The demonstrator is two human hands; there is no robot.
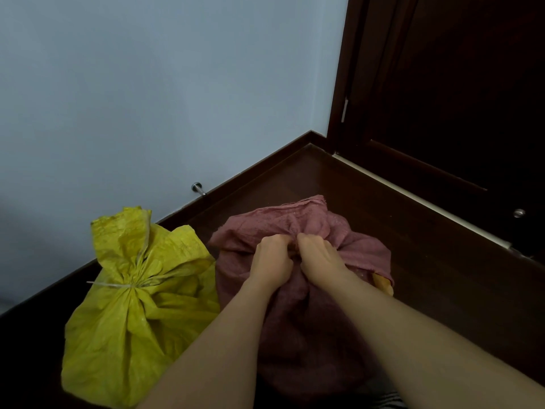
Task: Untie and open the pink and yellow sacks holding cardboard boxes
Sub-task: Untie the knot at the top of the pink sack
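Dark wooden flooring (383, 208) is meeting a pale blue wall (147, 84) in the corner of a room, and the pink sack (298, 320) is sitting on that floor near the middle of the view, close to the person. Both hands are working at its gathered neck. The left hand (272, 261) is curling its fingers into the bunched pink fabric, knuckles up, with the bare forearm reaching in from the lower left. The right hand (320, 255) is gripping the same bunch just beside it, the two hands nearly touching at the fingertips, its forearm stretching in from the lower right. Whether a tie is lying under the fingers cannot be told. A patch of something orange-yellow (383, 283) is showing at the sack's right edge.

Just left of the pink one, the yellow sack (129, 326) is standing on the floor, touching it or nearly so, its neck cinched by pale string (129, 286) and its loose top fanning upward against the wall.

Farther back, a metal door stopper (197, 188) is sticking out near the dark skirting board (265, 160), and a dark wooden door (457, 98) is filling the right side.
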